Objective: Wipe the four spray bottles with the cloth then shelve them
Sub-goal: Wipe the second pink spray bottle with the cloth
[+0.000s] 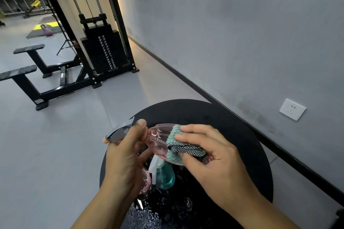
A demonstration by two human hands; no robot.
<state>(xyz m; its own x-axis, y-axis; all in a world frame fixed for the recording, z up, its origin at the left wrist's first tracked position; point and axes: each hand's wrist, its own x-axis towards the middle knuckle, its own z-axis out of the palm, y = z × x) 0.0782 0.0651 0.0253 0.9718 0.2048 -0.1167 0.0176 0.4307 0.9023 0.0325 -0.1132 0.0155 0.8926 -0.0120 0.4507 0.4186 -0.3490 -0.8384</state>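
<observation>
You're mid-wipe: left hand (124, 156) grips the pink bottle (158, 141), right hand (208, 154) pinches the cloth (175, 134) around it, while the teal bottle (164, 174) waits at lower centre, nothing visibly shelved.

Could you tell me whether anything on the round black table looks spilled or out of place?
Yes: water droplets lie scattered on the near part of the round black table, around, below the teal spray bottle. The wet surface looks odd, since wiped bottles set there could get wet again.
</observation>
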